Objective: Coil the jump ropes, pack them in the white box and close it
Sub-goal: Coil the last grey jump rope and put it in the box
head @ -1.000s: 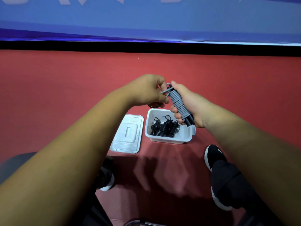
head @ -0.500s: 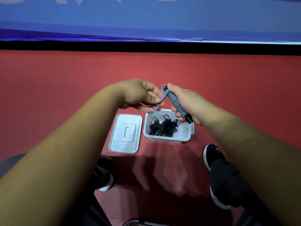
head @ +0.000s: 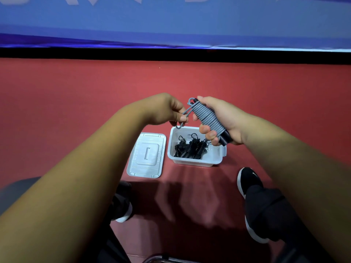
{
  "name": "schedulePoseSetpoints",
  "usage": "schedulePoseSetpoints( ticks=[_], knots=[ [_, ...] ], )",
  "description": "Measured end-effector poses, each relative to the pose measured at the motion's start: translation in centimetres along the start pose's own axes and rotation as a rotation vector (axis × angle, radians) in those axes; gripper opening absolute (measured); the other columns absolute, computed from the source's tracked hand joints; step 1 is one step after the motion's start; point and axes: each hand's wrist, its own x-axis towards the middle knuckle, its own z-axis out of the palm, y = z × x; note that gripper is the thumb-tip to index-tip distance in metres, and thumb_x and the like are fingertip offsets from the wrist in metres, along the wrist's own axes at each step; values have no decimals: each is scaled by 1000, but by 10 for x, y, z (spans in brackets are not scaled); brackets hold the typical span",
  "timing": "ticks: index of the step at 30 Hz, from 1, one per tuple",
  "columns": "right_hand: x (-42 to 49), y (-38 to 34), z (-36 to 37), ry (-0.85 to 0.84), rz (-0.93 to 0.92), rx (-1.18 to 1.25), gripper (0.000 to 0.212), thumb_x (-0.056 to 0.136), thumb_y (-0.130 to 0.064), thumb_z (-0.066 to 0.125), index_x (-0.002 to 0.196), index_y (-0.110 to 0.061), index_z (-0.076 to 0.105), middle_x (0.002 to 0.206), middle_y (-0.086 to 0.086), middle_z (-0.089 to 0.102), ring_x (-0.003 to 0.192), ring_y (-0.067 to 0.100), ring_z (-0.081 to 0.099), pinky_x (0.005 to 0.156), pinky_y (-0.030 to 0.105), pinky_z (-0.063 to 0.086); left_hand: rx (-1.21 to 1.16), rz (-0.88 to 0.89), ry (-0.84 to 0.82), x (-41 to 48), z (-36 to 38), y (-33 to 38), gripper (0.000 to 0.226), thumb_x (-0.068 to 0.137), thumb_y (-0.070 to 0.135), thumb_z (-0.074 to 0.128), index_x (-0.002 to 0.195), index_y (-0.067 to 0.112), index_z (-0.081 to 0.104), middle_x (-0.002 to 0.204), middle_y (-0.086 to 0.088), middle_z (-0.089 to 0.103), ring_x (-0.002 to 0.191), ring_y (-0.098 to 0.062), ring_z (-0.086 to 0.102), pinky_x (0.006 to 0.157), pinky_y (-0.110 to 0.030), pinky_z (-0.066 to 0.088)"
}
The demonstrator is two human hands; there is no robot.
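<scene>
Red floor (head: 76,111), grey jump rope (head: 206,115) coiled inside right hand (head: 226,118) grip, left hand (head: 165,109) pinching its tail

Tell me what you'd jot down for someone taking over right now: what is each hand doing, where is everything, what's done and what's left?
Right hand: grips the grey jump rope, coiled tight round its black handles.
Left hand: pinches that rope's loose end.
White box: open on the red floor, with black coiled ropes inside.
Lid: flat on the floor, just left of the box.
Done: black ropes packed.
Left: secure the grey end, put the rope in the box, fit the lid.
</scene>
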Motion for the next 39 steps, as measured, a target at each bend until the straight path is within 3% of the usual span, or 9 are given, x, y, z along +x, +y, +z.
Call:
schedulePoseSetpoints(
  ticks=[3,5,8,13,16,21,29,35,39],
  knots=[
    [-4,1,-1,-120,29,37,50,96,-72,49,93,-24,61,65,2,41,44,13,32,47,19,32,18,11,-4,0,2,-2,10,101,21,67,102,17,76,92,-1,79,86,-7,74,74,-34,61],
    [-7,2,0,-180,46,39,50,96,-71,48,92,-22,60,65,2,39,42,13,30,46,19,31,-13,22,-28,-1,4,-3,12,102,18,65,107,17,76,96,0,78,93,-12,76,81,-39,63],
    [-11,3,0,-230,46,9,53,97,-70,47,96,-20,63,63,2,37,41,13,29,46,20,31,-70,50,-49,-2,8,0,16,104,9,61,113,14,73,96,2,75,93,-20,76,81,-38,65],
    [-16,2,1,-264,48,-65,71,96,-71,45,117,-12,77,60,6,42,37,14,32,46,20,33,-145,104,-9,-2,4,4,9,98,1,67,101,8,72,79,4,74,76,-9,73,77,-26,61],
    [-15,5,4,-304,79,-111,69,96,-71,44,125,-20,78,62,8,51,35,14,36,46,21,32,-77,114,10,-3,0,5,13,92,-3,72,93,9,73,83,-4,75,73,-7,72,72,-19,57],
    [-11,15,11,-368,106,-136,68,97,-71,41,132,-23,75,64,10,53,35,14,37,46,21,35,68,142,75,-3,0,8,22,83,0,78,90,21,78,78,5,76,67,-1,68,64,-10,48],
    [-12,17,6,-398,33,-9,74,89,-69,45,118,-9,80,55,9,47,31,15,32,44,19,33,-296,7,5,-1,10,-2,12,87,-8,76,93,2,76,75,-9,75,66,-18,72,74,-38,66],
    [-12,20,2,-419,6,11,72,90,-68,43,110,-9,79,52,9,47,30,14,33,44,18,35,-313,-28,-49,-2,23,0,16,88,-10,71,97,1,78,75,-9,75,64,-16,70,72,-37,63],
    [-14,20,6,-473,61,-40,72,93,-67,38,126,-17,77,53,9,47,30,13,33,43,19,36,-266,22,30,-2,13,13,15,89,-9,70,92,3,79,70,-7,75,60,-14,70,69,-36,66]
  ],
)
